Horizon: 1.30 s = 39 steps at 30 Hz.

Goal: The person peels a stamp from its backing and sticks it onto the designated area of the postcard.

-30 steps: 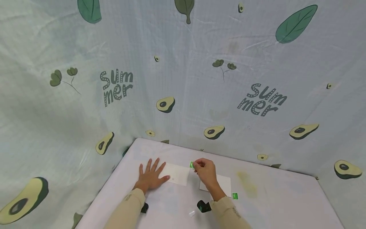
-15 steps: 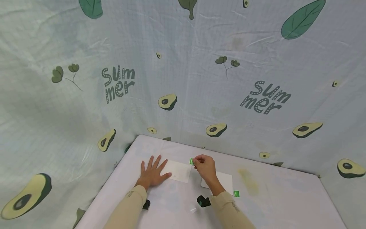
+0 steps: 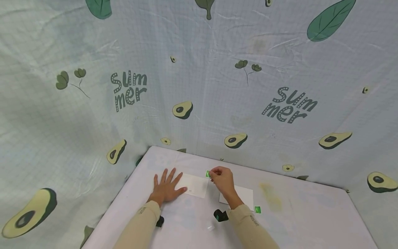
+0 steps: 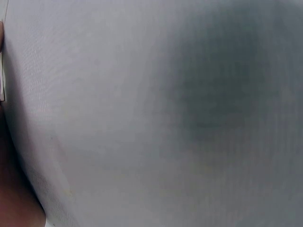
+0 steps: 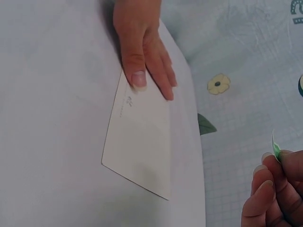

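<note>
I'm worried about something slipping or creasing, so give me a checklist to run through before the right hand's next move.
1. Green piece secure: ok, pinched in the fingers of the right hand.
2. Green piece flat: not ok, it looks curved in the right wrist view.
3. White card steadied: ok, the left hand rests on its left end.
4. Right end of that card uncovered by the left hand: ok.
5. Second green piece clear of that card: ok, it lies by a corner of the other white card.
6. Back of the pinched piece sticky: cannot tell.
</note>
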Each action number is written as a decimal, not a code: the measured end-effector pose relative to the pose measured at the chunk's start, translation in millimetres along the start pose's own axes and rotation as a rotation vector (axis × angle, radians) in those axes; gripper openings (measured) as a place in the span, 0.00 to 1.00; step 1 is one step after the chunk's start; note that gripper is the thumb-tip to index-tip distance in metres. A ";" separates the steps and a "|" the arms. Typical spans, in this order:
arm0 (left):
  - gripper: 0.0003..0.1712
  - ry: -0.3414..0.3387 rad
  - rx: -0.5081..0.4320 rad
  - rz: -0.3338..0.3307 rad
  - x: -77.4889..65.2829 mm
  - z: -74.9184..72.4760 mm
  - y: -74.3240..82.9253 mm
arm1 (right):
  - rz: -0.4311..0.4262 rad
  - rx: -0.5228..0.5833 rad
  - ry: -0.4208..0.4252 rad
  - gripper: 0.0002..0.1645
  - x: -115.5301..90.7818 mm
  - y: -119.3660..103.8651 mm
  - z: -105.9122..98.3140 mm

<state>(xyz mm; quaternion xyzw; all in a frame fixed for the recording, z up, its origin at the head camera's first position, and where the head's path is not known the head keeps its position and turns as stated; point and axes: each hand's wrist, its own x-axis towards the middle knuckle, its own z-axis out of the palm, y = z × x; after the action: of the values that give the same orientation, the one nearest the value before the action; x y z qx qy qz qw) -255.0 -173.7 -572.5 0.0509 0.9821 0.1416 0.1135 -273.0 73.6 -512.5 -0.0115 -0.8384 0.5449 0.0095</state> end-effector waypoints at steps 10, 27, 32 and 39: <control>0.48 0.003 0.006 0.001 2.3 0.9 1.6 | 0.062 0.005 -0.011 0.06 7.6 9.6 2.6; 0.47 -0.005 0.017 0.009 2.7 -0.2 7.0 | 0.107 0.005 -0.003 0.06 13.5 15.1 4.9; 0.47 -0.004 0.026 0.016 3.0 -0.4 7.6 | 0.101 0.005 -0.002 0.05 14.5 15.8 6.1; 0.47 -0.005 0.010 0.002 3.1 0.8 1.0 | 0.092 -0.008 -0.019 0.05 16.9 15.8 14.8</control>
<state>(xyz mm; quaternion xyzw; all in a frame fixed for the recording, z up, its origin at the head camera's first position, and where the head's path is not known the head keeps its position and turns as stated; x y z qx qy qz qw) -257.7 -172.1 -573.6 0.0527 0.9824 0.1365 0.1157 -290.2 67.0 -532.9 -0.0450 -0.8393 0.5414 -0.0234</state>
